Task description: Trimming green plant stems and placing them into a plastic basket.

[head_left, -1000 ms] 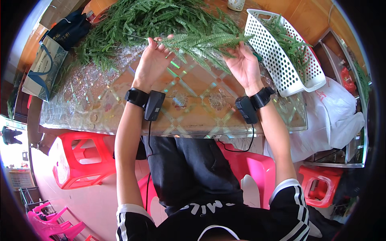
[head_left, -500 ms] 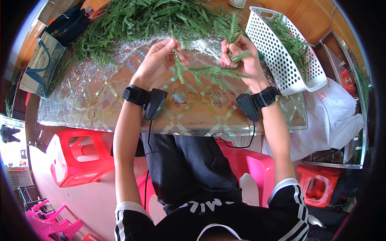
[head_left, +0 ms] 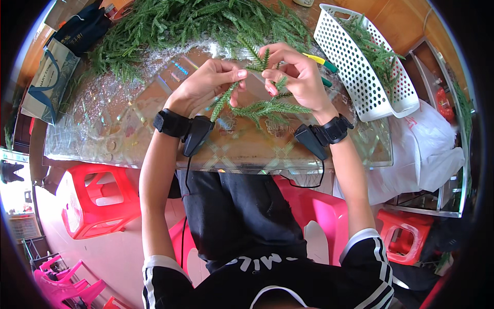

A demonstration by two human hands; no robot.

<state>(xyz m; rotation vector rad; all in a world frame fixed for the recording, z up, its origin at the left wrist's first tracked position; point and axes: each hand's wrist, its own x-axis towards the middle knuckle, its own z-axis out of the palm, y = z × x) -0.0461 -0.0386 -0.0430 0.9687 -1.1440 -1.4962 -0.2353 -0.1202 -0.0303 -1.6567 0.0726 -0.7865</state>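
Note:
Over the near part of the glass-topped table point(head_left: 154, 147), my two hands hold a green artificial fir sprig point(head_left: 270, 107) with several needled side shoots. My left hand point(head_left: 206, 85) pinches it between thumb and forefinger at its left part. Close by on the right, my right hand point(head_left: 301, 77) has its fingers bent round the upper part, where shoots stick up between the hands. Fingers hide the point where the shoots meet. Both wrists wear black straps with black devices and cables. Beyond the hands lies a large heap of similar green sprigs point(head_left: 190, 26).
A white perforated basket point(head_left: 355, 85) with green sprigs stands at the right. Beside it lies a tool with yellow-and-green handles point(head_left: 324, 63). White flakes are scattered over the table. Bags point(head_left: 51, 82) stand at the far left. A red stool point(head_left: 98, 201) and a white plastic bag point(head_left: 427, 149) flank the table.
My hands have come closer together, and the sprig's left and right parts now meet between them. My right hand has moved left, uncovering the yellow-and-green tool handles.

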